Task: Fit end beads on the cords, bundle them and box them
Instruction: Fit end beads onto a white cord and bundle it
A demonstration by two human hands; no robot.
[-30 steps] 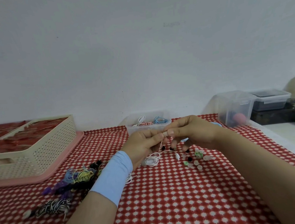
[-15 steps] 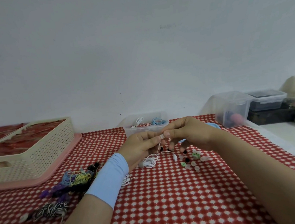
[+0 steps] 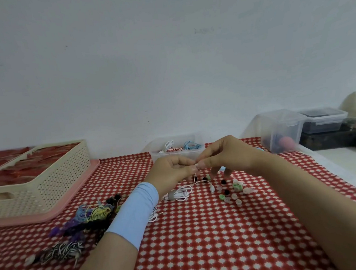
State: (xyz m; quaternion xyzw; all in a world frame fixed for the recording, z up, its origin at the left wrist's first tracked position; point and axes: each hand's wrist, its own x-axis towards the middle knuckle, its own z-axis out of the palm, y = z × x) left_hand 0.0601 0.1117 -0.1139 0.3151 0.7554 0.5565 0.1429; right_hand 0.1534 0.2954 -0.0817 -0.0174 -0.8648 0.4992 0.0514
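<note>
Head view: left hand (image 3: 171, 172) pinches the white cord (image 3: 183, 193) tip and right hand (image 3: 228, 156) pinches a pale end bead (image 3: 197, 165) onto it, mid-worktop. Loose beads (image 3: 234, 191) lie beside. Coloured cords (image 3: 93, 213) wait left; the clear box (image 3: 177, 155) at the far edge holds few bundles, so most work is likely left.

Red-checked table (image 3: 203, 240), loose beads (image 3: 234, 191), cord bundles (image 3: 89, 215), cream basket (image 3: 42, 189), clear box (image 3: 177, 151)

Single head-worn wide-angle view, looking forward and slightly down across the checked tablecloth (image 3: 204, 251) to the plain wall (image 3: 167, 71), near enough that left hand (image 3: 171, 173) and right hand (image 3: 228, 155) sit at mid-frame
</note>
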